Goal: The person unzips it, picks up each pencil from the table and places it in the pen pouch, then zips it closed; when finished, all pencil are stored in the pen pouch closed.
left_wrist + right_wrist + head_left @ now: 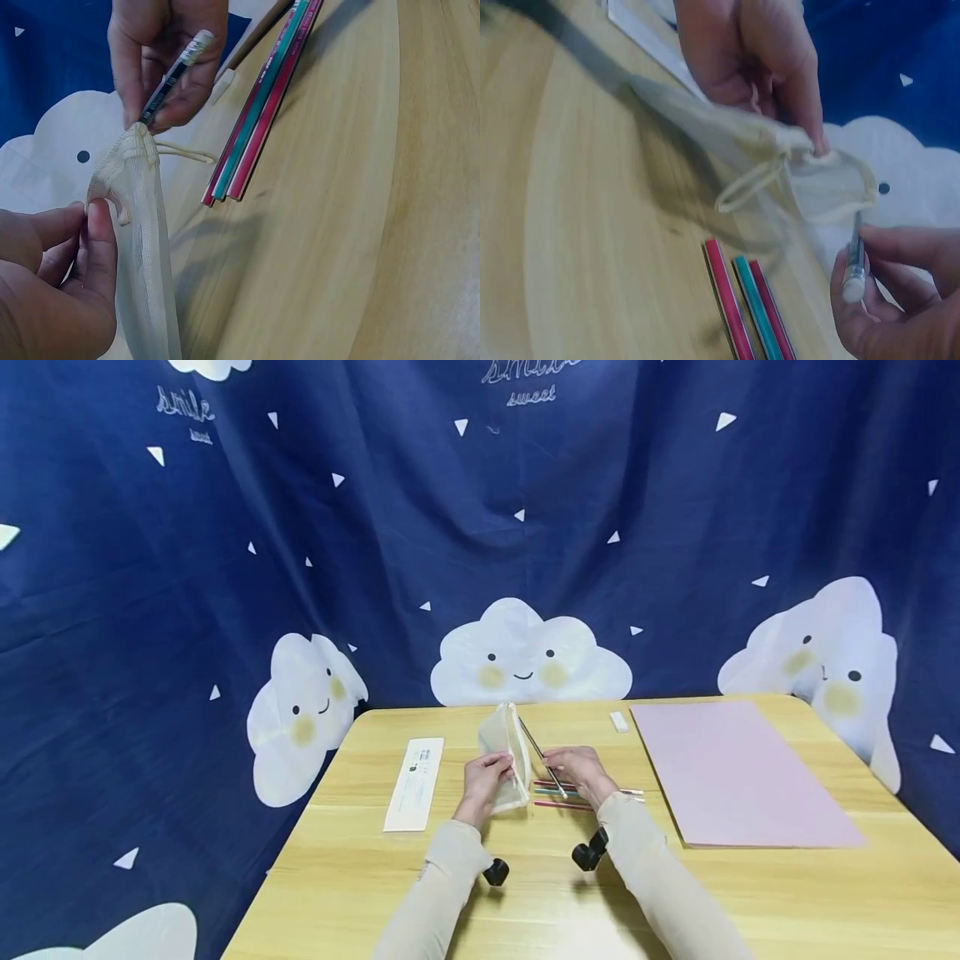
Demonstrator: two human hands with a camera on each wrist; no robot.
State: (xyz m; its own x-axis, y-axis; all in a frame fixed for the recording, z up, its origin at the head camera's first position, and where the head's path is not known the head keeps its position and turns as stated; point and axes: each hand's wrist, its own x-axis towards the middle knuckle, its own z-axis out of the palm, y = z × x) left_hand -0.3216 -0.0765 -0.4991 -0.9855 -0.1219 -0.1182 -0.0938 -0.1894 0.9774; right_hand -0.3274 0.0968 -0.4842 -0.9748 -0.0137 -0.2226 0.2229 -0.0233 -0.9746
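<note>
I'm watching right hand (579, 768) pinching dark pencil (533, 742), long axis slanting away-left toward mouth of pouch (497, 732); left hand (483, 781) pinching rim.

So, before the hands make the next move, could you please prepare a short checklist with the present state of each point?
1. Right hand holds the dark, slim pencil with a white eraser end: ok.
2. Left hand pinches the rim of the cream, see-through fabric pouch: ok.
3. Pouch mouth held open: ok, seen in the right wrist view.
4. Tip of the dark pencil inside the pouch: cannot tell, the tip is hidden at the rim.
5. Dark pencil fully inside: not ok, its eraser end is outside.
6. Two reddish pencils and one teal pencil outside the pouch, on the pale wooden table: ok.
</note>
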